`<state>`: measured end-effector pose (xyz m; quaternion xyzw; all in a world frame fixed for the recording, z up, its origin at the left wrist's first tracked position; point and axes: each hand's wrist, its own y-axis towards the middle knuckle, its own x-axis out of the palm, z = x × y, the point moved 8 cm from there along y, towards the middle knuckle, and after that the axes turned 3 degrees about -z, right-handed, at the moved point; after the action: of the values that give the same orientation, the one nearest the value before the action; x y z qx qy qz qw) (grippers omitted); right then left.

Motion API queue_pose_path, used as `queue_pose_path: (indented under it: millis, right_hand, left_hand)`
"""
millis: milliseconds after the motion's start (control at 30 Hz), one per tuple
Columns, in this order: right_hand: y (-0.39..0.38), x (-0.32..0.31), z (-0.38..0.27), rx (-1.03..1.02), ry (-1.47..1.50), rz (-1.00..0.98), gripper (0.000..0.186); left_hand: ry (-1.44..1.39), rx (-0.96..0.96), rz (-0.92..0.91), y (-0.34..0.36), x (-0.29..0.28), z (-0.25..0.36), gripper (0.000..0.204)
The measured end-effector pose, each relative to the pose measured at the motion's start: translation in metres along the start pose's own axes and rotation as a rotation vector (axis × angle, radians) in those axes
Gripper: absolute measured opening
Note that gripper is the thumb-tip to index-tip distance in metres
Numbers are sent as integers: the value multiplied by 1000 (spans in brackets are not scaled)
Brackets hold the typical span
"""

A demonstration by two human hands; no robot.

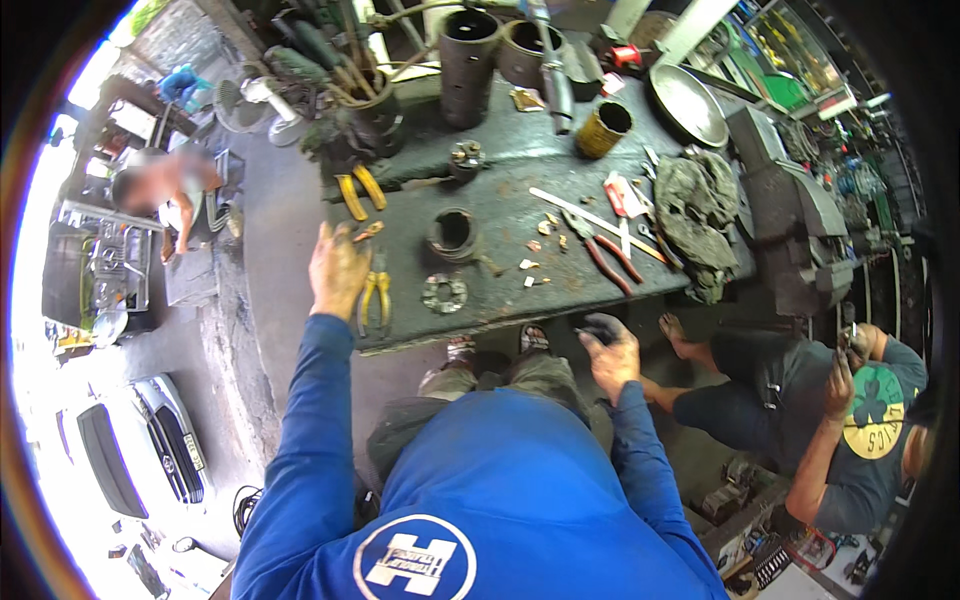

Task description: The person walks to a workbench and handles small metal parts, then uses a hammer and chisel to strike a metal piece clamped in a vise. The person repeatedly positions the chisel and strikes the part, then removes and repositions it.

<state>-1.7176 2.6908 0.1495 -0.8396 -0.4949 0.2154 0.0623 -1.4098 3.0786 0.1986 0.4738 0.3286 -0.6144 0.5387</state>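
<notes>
My left hand (338,272) reaches over the bench's left edge with its fingers stretched out. A small copper-coloured piece (370,232) is at its fingertips; whether they touch it is unclear. Beside that hand lie yellow-handled pliers (375,298), and beyond it a second yellow-handled tool (360,192). My right hand (612,352), its fingers blackened, hovers off the front edge, loosely curled with thumb apart and nothing visible in it. On the bench between them are a dark hollow cylinder (453,235) and a round metal ring with holes (444,293). Red-handled pliers (603,250) lie nearest my right hand.
The dark bench (400,332) also bears a greasy rag (695,215), a yellow can (604,130), a metal bowl (690,105) and tall dark cylinders (468,70). A bench vise (790,220) stands at right. One person (860,400) sits at right, another (170,180) farther left.
</notes>
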Motion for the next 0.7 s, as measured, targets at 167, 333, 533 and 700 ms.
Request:
queue_pose_path:
  millis: [167, 333, 533, 700]
  right_hand:
    - [22, -6, -1, 29, -108, -49, 32]
    - [48, -13, -27, -2, -224, -175, 29]
    - [76, -18, -37, -59, -227, -336, 31]
    - [93, -18, -27, -61, -251, -416, 32]
  left_hand:
    - [-313, 12, -316, -78, 9, 90, 36]
    - [-295, 247, -501, -122, 65, 197, 46]
    - [-102, 97, -274, -89, 100, 228, 41]
    - [-34, -65, -318, -84, 118, 233, 36]
